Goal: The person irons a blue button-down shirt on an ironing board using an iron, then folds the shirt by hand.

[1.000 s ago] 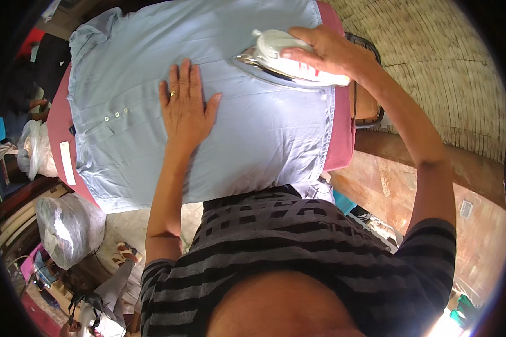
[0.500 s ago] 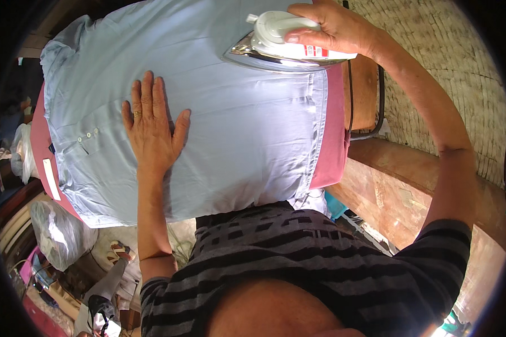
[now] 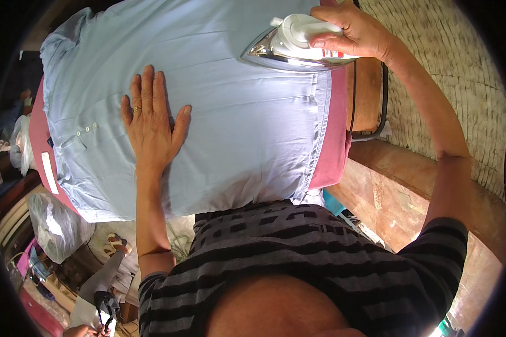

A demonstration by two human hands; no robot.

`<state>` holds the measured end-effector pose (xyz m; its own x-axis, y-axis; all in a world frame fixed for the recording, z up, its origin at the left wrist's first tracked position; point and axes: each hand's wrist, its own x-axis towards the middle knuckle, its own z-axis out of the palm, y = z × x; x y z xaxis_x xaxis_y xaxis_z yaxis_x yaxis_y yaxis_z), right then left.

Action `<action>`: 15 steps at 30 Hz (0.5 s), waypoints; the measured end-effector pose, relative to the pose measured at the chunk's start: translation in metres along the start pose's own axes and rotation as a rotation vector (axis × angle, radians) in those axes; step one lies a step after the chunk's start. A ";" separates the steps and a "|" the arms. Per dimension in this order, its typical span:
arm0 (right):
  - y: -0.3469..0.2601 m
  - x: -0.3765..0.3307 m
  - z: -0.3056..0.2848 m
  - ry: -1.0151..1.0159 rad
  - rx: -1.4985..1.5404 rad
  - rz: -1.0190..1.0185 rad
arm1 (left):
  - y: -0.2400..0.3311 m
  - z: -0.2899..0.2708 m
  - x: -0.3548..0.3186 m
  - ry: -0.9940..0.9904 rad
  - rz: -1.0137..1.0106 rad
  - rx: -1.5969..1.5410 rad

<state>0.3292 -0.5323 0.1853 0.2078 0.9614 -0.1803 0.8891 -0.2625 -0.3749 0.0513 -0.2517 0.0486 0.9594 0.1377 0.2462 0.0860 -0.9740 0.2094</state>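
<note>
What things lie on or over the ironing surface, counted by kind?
Shirt: 1
Iron: 1
Pink board cover: 1
Hands: 2, the left hand flat on the shirt, the right hand gripping the iron
Total: 5

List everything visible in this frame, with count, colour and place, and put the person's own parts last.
Shirt: one, light blue, spread flat over the board.
Board cover: one, pink, under the shirt.
Iron: one, white with a metal sole, on the shirt's far right part.
Cord: one, black, right of the board.
Plastic bag: one, clear, lower left.
Left hand: flat on the shirt, ring on one finger.
Right hand: gripping the iron.
</note>
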 end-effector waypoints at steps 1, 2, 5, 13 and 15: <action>-0.006 0.005 0.000 -0.007 -0.038 -0.034 | -0.001 -0.001 -0.001 0.006 -0.003 -0.001; -0.013 0.011 0.001 -0.013 -0.076 -0.068 | -0.001 -0.002 -0.001 0.012 -0.004 -0.006; -0.035 0.038 0.015 0.024 0.113 -0.094 | -0.003 0.000 -0.002 0.009 -0.002 -0.001; -0.112 0.103 0.020 -0.074 0.034 0.238 | -0.023 -0.001 -0.019 0.094 -0.046 -0.003; -0.123 0.103 0.031 0.045 0.050 0.190 | -0.026 -0.005 -0.035 0.125 -0.090 0.049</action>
<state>0.2287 -0.4035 0.1842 0.3893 0.8964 -0.2118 0.8109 -0.4427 -0.3828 0.0143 -0.2298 0.0397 0.9065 0.2431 0.3451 0.1860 -0.9639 0.1904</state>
